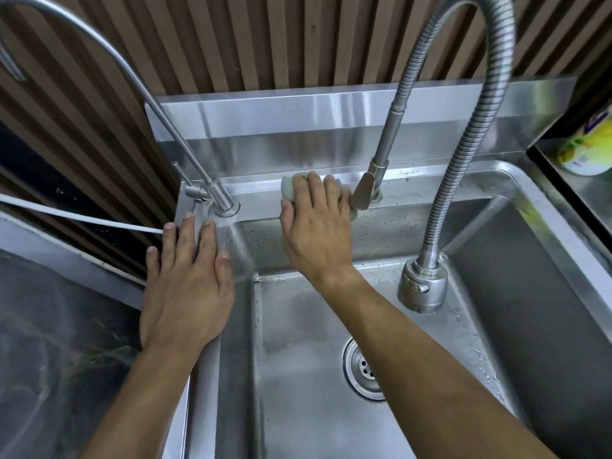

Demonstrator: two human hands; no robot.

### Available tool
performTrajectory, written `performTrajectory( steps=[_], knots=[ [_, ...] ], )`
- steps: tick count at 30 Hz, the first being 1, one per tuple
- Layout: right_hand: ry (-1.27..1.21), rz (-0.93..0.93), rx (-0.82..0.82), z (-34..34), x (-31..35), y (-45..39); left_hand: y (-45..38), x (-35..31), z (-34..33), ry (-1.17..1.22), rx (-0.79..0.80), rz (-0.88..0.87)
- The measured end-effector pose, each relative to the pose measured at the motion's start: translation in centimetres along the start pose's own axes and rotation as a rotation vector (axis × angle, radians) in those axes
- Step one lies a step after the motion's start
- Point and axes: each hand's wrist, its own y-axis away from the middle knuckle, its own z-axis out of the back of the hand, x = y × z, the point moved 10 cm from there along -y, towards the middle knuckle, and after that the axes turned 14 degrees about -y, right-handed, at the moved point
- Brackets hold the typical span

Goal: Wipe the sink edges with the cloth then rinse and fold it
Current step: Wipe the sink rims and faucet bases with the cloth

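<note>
Right hand [314, 226] is pressing the pale cloth [288, 188] flat-gripped along the sink's back edge [414, 193] — left hand [187, 286], open and empty, is bracing on the left rim.

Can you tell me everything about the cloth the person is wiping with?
The cloth is pale, greenish white and looks soft and bunched into a wad. Most of it is hidden under the right hand, whose fingers press it flat on the sink's back edge, between the two taps. Only its left end and a bit between the fingers show. It is not folded neatly.
</note>
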Motion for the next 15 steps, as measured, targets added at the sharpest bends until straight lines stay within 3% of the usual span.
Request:
performTrajectory(
  steps=[3, 8, 15],
  knots=[
    [-0.028, -0.069, -0.049, 0.3, -1.2, -0.1, 0.1, -0.2, 0.2, -0.006, -0.015, -0.024],
    [-0.021, 0.104, 0.015, -0.1, -0.2, 0.3, 0.2, -2.0, 0.6, -0.029, -0.039, -0.15],
    [-0.152, 0.132, 0.09, 2.2, 0.8, 3.3, -1.6, -5.5, 2.3, 0.039, -0.042, -0.257]
  ],
)
